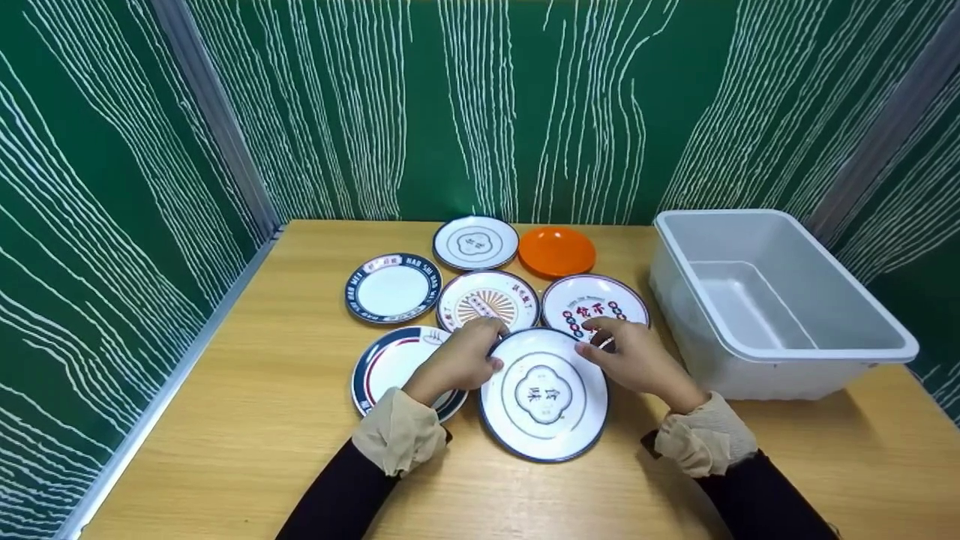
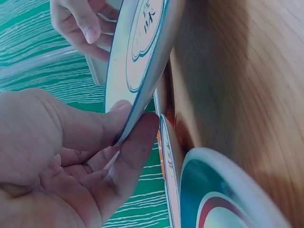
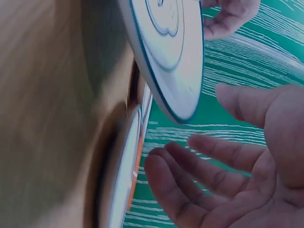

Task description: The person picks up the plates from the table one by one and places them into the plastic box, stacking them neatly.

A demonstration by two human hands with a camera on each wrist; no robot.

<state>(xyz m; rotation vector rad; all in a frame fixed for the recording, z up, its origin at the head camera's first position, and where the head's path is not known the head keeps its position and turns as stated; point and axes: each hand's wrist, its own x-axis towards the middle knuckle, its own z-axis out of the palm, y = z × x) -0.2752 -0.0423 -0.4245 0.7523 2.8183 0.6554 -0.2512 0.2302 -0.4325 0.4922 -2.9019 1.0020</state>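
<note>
A white plate [image 1: 544, 420] with a blue rim and a cloud-shaped emblem is held above the table's near part. My left hand [image 1: 466, 355] pinches its upper left rim; in the left wrist view the thumb [image 2: 121, 111] lies on the top face with a finger beneath. Close to the plate's upper right edge is my right hand [image 1: 628, 355]. In the right wrist view its parted fingers [image 3: 213, 164] stand apart from the plate [image 3: 178, 90] and hold nothing. Behind that hand lies a plate with red characters [image 1: 628, 292], partly covered by it.
Around the held plate lie a navy-and-red-banded plate [image 1: 382, 367], a sunburst plate [image 1: 480, 283], a navy-rimmed lettered plate [image 1: 394, 291], a small emblem plate [image 1: 475, 259] and an orange plate [image 1: 556, 251]. A deep grey-white tub [image 1: 750, 375] stands at the right. Green patterned panels [image 1: 525, 112] enclose the table.
</note>
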